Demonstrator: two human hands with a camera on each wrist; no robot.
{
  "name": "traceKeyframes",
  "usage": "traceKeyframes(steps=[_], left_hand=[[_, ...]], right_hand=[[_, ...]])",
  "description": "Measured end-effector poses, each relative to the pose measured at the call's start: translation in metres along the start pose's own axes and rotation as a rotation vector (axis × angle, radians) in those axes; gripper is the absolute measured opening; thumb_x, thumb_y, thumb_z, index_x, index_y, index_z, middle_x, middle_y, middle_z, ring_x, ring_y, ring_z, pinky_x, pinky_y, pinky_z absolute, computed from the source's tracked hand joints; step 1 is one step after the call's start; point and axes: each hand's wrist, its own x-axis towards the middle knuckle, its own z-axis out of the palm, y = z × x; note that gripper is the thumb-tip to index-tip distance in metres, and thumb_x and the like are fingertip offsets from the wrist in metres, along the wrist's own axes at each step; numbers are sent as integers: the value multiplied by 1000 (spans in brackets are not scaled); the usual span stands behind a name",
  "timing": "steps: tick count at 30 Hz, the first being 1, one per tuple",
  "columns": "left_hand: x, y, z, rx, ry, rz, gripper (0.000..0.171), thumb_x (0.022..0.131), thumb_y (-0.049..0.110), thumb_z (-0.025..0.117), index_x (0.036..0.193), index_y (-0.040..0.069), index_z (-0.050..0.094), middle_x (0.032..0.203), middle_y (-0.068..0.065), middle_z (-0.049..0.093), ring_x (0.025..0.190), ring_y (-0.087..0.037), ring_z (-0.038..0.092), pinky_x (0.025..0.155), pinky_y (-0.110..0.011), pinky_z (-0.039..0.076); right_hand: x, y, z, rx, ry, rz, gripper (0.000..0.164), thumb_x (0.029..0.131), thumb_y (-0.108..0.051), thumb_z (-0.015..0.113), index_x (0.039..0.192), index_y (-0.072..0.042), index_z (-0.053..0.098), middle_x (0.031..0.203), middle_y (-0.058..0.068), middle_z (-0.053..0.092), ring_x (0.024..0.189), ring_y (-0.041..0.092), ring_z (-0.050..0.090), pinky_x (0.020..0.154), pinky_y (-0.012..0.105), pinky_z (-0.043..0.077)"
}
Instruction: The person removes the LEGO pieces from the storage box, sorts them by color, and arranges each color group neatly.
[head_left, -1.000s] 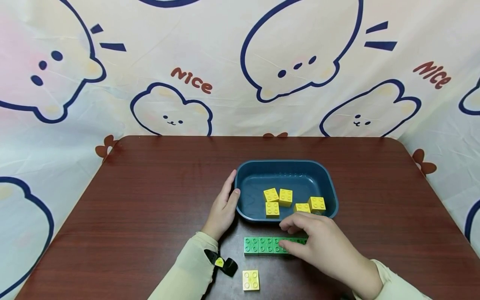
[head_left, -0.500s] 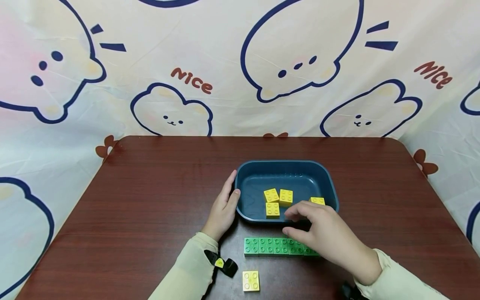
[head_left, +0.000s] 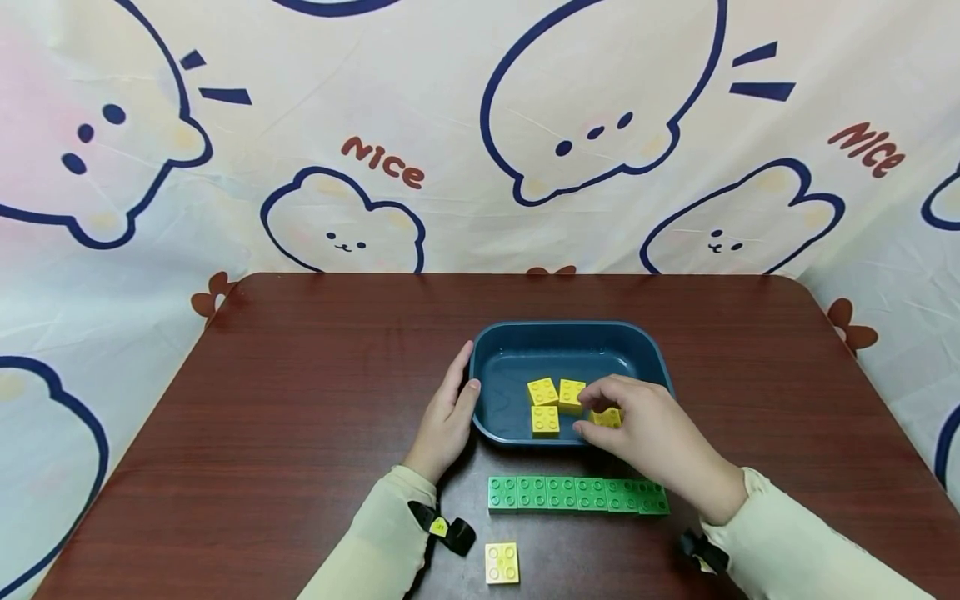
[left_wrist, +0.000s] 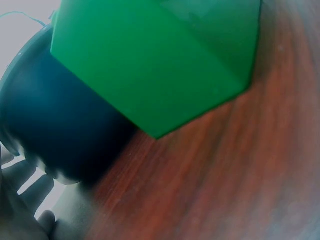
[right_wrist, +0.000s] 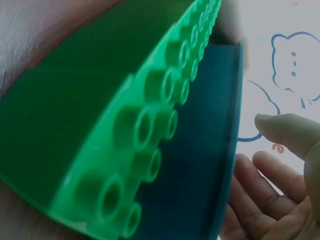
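My left hand (head_left: 442, 421) lies along the left wall of a blue tray (head_left: 525, 350), its fingers fairly straight against the side. Over the tray's right front is my right hand (head_left: 652, 429), thumb and fingers apart. A yellow building brick (head_left: 607, 417) shows between them, partly covered by the hand. Three other yellow bricks (head_left: 545, 422) stand close together at the tray's middle front. In the right wrist view, the thumb (right_wrist: 287, 127) is spread from the fingers beyond the tray wall. In front of the tray runs a row of green bricks (head_left: 577, 495), studs up.
A pale yellow brick (head_left: 502, 563) lies on the brown table (head_left: 337, 375) nearer the person than the green row. A black wrist camera (head_left: 453, 533) sits at the left cuff. Behind the table hangs a patterned cloth (head_left: 450, 100).
My right hand has moved forward from over the green row into the tray's right front, uncovering the row's right end. The left hand and tray stay in place.
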Motion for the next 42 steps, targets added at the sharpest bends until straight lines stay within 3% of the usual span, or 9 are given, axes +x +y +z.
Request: traceKeyframes(steps=[12, 26, 37, 42], left_hand=[[0, 0, 0, -3, -1, 9, 49, 101, 30, 38, 145, 41, 21, 152, 9, 23, 137, -5, 19, 110, -44, 21], [1, -1, 0, -8, -8, 19, 49, 102, 25, 37, 145, 41, 20, 153, 6, 23, 137, -4, 19, 110, -44, 20], [0, -1, 0, -1, -7, 6, 48, 101, 32, 36, 145, 42, 20, 152, 12, 23, 137, -3, 19, 110, -43, 21], [0, 0, 0, 2, -1, 3, 49, 101, 29, 37, 145, 42, 21, 151, 15, 23, 136, -4, 20, 110, -43, 21]], right_hand=[[10, 11, 3, -58, -12, 40, 29, 77, -28, 76, 102, -16, 68, 95, -6, 64, 85, 12, 58, 72, 32, 51], [17, 17, 4, -100, -11, 12, 32, 76, -28, 77, 104, -13, 68, 97, -3, 64, 82, 11, 58, 68, 29, 51], [20, 19, 8, -127, -40, 40, 37, 77, -28, 77, 109, -13, 67, 99, -3, 60, 84, 14, 58, 62, 27, 49], [22, 20, 11, -133, -45, 50, 37, 77, -28, 76, 110, -13, 66, 99, -3, 60, 85, 15, 58, 63, 28, 50]])
